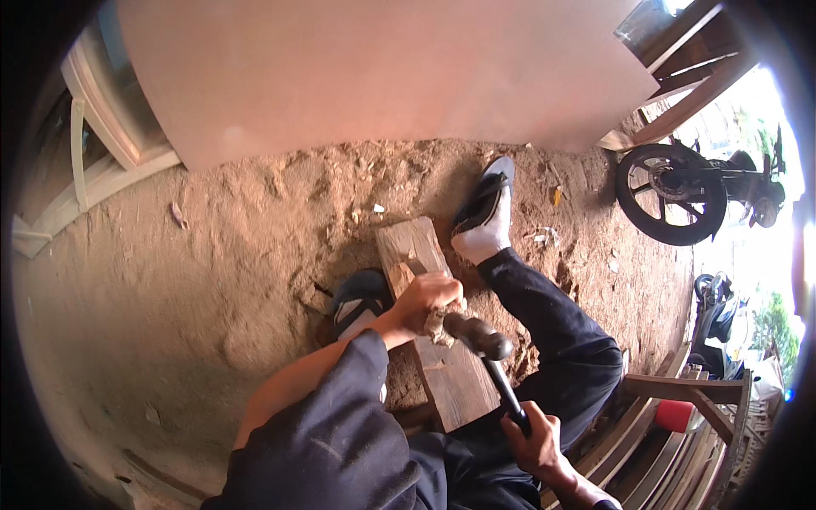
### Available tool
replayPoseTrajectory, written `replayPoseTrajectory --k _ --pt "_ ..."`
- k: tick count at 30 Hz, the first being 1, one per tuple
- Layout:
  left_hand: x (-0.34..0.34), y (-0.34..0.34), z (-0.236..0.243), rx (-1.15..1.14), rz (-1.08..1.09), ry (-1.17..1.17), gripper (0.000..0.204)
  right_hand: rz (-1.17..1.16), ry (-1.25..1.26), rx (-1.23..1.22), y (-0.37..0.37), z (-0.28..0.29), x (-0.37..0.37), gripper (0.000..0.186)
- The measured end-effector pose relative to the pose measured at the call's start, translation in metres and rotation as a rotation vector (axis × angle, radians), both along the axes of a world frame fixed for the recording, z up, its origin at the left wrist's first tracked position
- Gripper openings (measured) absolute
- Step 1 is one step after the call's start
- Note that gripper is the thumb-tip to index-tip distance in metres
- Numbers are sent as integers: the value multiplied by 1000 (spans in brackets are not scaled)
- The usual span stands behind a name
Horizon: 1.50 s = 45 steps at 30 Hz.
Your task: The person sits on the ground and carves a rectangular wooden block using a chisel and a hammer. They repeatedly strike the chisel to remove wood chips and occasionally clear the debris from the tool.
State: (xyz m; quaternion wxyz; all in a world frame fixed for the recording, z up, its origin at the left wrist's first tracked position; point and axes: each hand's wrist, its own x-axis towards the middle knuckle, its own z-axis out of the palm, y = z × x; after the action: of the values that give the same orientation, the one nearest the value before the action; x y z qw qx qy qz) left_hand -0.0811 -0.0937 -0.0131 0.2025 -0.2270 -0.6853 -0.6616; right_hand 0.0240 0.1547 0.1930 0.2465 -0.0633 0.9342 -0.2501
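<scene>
Near the middle of the frame, the left hand [432, 299] is curled into a fist, clamped on a ragged-ended piece [439, 327] whose frayed, pale end sticks out at the lower side of the grip; the rest of it is hidden by the fingers. The hammer [489, 340] lies across the lower centre, its rounded metal head just beside that frayed end; whether the 2 touch, I cannot tell. At lower right of centre, the right hand [537, 438] is closed around the far end of the hammer's black handle, well apart from the head. Beneath the left fist, a wooden block [455, 382] slants from upper centre to lower centre, between the person's 2 sandalled feet, with a rough notch [408, 270] just above the knuckles. Sandy ground [229, 280] fills the left and middle of the frame.
</scene>
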Motion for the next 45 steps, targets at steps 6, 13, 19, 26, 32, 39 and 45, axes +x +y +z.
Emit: replayPoseTrajectory --k 6,13,19,26,32,39,45 --pt "-8 9 2 63 31 -78 26 95 306 -308 28 -32 26 21" --pt "-2 4 -7 68 50 -95 25 45 52 -52 -11 25 13 23" --pt "-7 0 -2 20 43 -43 27 -51 -145 118 3 -27 5 21" --pt "-9 5 -3 91 80 -143 27 39 256 -352 14 -5 23 14" --pt "-24 -16 -23 -99 7 62 27 -37 -122 98 -21 -6 -5 21" --pt "-23 -17 -15 -94 126 -79 26 20 159 -203 8 7 13 39" --pt "-5 -21 -6 -116 169 5 29 -39 35 -163 6 -1 3 39"
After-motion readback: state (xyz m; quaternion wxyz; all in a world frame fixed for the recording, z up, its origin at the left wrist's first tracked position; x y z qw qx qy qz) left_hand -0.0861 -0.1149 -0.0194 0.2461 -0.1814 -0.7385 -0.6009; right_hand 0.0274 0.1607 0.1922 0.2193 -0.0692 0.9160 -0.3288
